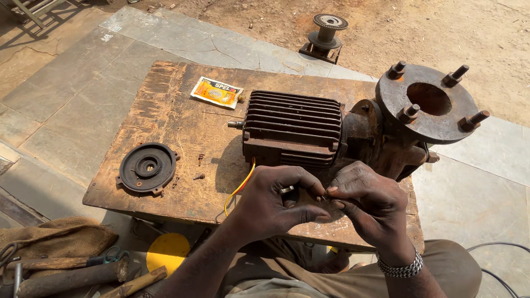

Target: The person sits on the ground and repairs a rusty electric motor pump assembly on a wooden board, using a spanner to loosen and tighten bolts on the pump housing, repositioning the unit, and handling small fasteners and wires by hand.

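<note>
A small bolt (pixel 286 190) sits pinched in the fingers of the left hand (pixel 274 201), its shank pointing toward the right hand (pixel 367 201), whose fingertips (pixel 331 190) meet the left ones over something tiny between them, too small to make out, perhaps a nut or washer. Both hands are closed in a fine pinch rather than clenched, held together just in front of the rusty finned motor (pixel 292 129) and above the near edge of the worn wooden table (pixel 171 121). Judging by this, the step in hand looks like sorting or mating small fasteners belonging to the motor; the next move would call for a steady grip and careful alignment, since a piece this small could easily slip and drop to the ground. A yellow wire (pixel 238 190) and a red one beside it run from under the motor past the left wrist. To the right, joined to the motor, is the pump housing with its round flange (pixel 428 105) and four studs standing up. On the table's left part lies a dark round end cover (pixel 147 167), well apart from the hands, with a few loose screws (pixel 199 176) between it and the motor. A small orange sachet (pixel 216 91) lies at the far side. Below the table are a yellow disc (pixel 167 251), wooden tool handles (pixel 72 276) and a burlap sack (pixel 55 237); a spool-shaped part (pixel 326 34) stands on the ground beyond.
</note>
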`<state>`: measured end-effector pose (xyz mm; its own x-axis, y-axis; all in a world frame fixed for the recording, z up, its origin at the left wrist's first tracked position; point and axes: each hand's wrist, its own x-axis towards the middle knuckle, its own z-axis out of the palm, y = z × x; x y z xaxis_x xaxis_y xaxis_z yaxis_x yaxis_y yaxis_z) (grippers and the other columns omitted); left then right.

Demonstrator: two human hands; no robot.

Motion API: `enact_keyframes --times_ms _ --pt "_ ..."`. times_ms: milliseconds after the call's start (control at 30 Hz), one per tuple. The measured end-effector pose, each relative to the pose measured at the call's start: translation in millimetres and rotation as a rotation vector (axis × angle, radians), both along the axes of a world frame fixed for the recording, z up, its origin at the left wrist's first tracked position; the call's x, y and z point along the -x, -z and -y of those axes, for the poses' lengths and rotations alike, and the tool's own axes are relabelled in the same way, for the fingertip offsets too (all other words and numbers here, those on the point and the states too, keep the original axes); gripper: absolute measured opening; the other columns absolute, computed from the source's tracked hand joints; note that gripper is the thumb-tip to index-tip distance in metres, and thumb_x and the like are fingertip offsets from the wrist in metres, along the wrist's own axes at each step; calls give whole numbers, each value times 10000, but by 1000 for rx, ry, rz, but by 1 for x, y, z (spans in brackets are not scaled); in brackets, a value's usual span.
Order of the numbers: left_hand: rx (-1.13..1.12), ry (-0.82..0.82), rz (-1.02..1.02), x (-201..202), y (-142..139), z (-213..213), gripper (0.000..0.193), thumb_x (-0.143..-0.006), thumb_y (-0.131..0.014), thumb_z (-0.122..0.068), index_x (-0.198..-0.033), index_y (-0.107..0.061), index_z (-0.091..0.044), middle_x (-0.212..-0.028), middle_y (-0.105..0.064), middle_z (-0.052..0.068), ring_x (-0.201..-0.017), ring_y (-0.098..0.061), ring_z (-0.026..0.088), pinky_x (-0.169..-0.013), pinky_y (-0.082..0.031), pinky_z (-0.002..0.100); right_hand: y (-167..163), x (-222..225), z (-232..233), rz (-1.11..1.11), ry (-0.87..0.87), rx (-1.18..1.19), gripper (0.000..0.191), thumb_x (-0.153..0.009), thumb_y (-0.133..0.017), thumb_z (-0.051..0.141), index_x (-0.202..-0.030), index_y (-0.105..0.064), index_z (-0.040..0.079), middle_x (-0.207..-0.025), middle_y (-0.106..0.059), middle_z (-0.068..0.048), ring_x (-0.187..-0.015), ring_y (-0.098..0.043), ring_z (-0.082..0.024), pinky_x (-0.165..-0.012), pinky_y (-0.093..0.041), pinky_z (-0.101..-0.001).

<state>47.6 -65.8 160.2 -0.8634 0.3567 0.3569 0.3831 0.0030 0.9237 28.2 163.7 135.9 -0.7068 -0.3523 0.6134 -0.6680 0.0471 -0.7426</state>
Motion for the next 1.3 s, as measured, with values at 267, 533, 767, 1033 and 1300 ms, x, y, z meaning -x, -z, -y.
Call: enact_keyframes --times_ms 267,533,767,1033,1300 --pt "14 -73 -48 -9 -4 -8 201 -842 -882 -170 -939 -747 -58 -823 -753 15 -744 -688 25 -639 -546 208 28 -8 -3 256 -123 229 104 -948 -762 70 -988 -752 -25 -968 -730 -102 -921 -674 -163 -790 -574 -284" --pt "73 -163 -223 -15 -7 -9 186 -799 -784 -38 -960 -697 -74 -872 -722 37 -763 -716 108 -657 -565 259 37 -13 -1 220 -77 234 131 -949 -776 83 -1010 -739 -26 -990 -738 -117 -949 -701 -166 -821 -605 -288" --pt "-15 -132 -260 -14 1 -12 175 -907 -837 -83 -1047 -733 -87 -961 -737 44 -863 -733 129 -720 -602 263 31 -10 -3 223 14 147 107 -927 -769 57 -987 -746 -27 -963 -757 -118 -886 -722 -168 -776 -607 -288" --pt "118 -902 -318 56 33 2 83 -961 -751 -124 -996 -703 -67 -913 -745 43 -804 -723 181 -648 -543 324 -39 92 -140 -370 737 -101 188 -1187 -658 113 -1301 -623 -33 -1170 -677 -155 -1064 -703 -206 -948 -595 -330" --pt "575 -1383 -642 102 71 -35 167 -1049 -600 -303 -952 -648 -175 -824 -657 -26 -718 -560 224 -620 -399 397 -21 225 -153 614 -303 178 751 -861 -701 548 -1478 -632 124 -1480 -617 -187 -1363 -566 -330 -1116 -449 -424"
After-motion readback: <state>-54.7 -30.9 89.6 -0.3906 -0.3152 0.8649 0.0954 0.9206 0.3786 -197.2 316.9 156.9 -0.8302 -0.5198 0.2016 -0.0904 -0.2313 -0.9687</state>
